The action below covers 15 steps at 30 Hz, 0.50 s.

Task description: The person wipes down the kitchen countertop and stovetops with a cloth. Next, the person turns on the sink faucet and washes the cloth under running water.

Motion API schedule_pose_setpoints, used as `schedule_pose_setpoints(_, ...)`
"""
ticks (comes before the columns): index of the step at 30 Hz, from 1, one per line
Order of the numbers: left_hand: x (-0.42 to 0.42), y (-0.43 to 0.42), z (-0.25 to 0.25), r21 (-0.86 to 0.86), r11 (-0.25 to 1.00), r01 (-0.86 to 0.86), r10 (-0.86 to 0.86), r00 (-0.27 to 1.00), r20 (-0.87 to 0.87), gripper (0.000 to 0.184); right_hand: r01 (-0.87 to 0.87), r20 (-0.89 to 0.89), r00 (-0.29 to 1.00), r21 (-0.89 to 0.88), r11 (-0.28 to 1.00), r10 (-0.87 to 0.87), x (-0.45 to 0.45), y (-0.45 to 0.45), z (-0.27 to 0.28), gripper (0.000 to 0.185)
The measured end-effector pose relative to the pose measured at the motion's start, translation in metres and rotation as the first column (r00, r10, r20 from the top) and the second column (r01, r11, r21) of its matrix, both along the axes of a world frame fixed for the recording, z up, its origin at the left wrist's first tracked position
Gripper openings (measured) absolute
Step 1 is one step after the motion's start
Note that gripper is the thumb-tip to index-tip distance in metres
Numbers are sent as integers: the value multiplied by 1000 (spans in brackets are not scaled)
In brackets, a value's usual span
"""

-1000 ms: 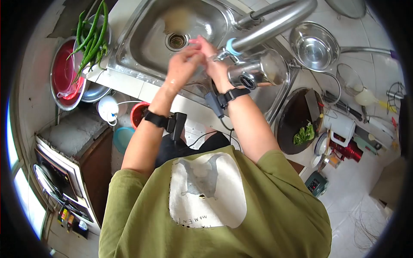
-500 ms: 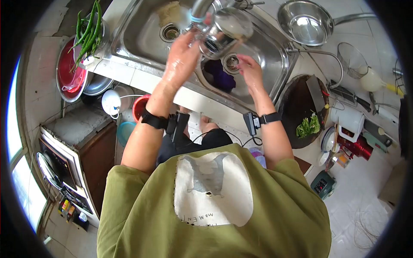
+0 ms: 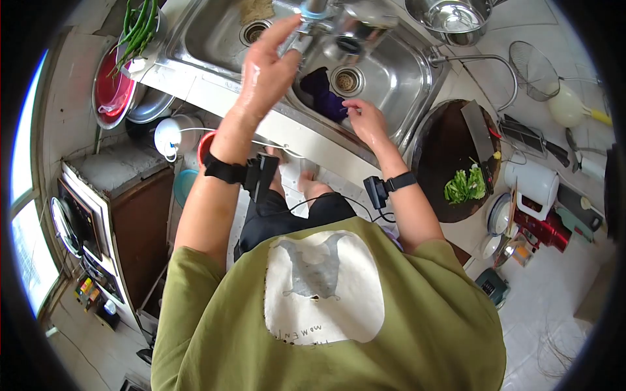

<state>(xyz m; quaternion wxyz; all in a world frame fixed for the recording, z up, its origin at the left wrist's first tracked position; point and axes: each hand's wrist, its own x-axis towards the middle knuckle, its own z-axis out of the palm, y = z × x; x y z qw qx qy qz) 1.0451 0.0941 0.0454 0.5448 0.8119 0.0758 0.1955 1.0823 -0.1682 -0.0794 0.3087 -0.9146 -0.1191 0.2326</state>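
- Just now the hands have parted: a second ago they were together under the tap (image 3: 305,31), and now each is at its own place.
- The right hand (image 3: 365,119) has come down to the cloth (image 3: 318,91); the fingers are slightly curled and a little apart, tips at its edge. Whether they grip it, I cannot tell.
- The left hand (image 3: 268,68) is up beside the tap, thumb and fingers spread apart around its near side; whether it has hold of it, I cannot tell.
- The cloth, dark purple and crumpled, lies in the right basin (image 3: 390,78), against the wall nearest the table's (image 3: 189,96) front edge, just beside the drain (image 3: 347,80).
- In my judgement, the work is now split between tap and cloth.
- Right of the sink, on the table, a board (image 3: 435,146) carries chopped greens (image 3: 465,187) and a cleaver (image 3: 476,130).
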Motion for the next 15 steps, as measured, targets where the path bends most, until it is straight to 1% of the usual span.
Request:
schedule_pose_setpoints(1, 0, -12, 1, -71, 997, 15, -15, 1000, -1, 56, -5, -2, 1000, -1, 1000, 5, 1, 4, -7, 23)
schedule_pose_setpoints(2, 1, -22, 2, -143, 989, 31, -31, 1000, 0, 57, -40, -68, 997, 66, 997, 45, 7, 10, -22, 27)
schedule_pose_setpoints(3, 3, -26, 5, -149, 988, 44, -47, 999, -16, 57, -68, -131, 988, 133, 989, 86, 12, 18, -37, 31)
schedule_pose_setpoints(4, 3, -27, 2, -151, 988, 43, -46, 999, -19, 57, -68, -133, 987, 132, 989, 86, 15, 30, -54, 31)
schedule_pose_setpoints(6, 7, -22, -3, -245, 966, 76, -73, 997, 21, 58, -70, -45, 996, 90, 993, 75, 22, 57, -94, 39)
schedule_pose_setpoints(7, 4, -19, -7, -238, 969, 72, -69, 997, 20, 58, -75, -45, 996, 98, 992, 80, 26, 63, -119, 39)
schedule_pose_setpoints(8, -2, -15, -14, -197, 980, 28, -38, 998, -49, 58, -163, -192, 967, 46, 986, 169, 28, 70, -144, 39)
schedule_pose_setpoints(9, -7, -9, -22, -151, 988, -11, -7, 993, -115, 57, -254, -337, 910, 8, 967, 242, 29, 77, -158, 39)
schedule_pose_setpoints(10, -13, -1, -37, -142, 990, -6, -10, 993, -116, 57, -250, -335, 911, 16, 968, 241, 30, 85, -153, 39)
schedule_pose_setpoints(12, -26, 18, -74, 158, 984, -82, 122, 956, -268, 54, -141, -549, 822, 60, 988, 151, 35, 97, -120, 44)
schedule_pose_setpoints(13, -30, 29, -90, 151, 986, -75, 114, 956, -269, 54, 56, -574, 815, 208, 977, 75, 32, 104, -97, 41)
schedule_pose_setpoints(14, -35, 37, -107, 255, 965, -53, 136, 938, -318, 49, 326, -621, 781, 321, 889, -62, 19, 112, -38, 31)
schedule_pose_setpoints(15, -39, 42, -120, 354, 935, -24, 161, 918, -362, 46, 377, -487, 868, 521, 766, -96, 5, 124, -35, 30)
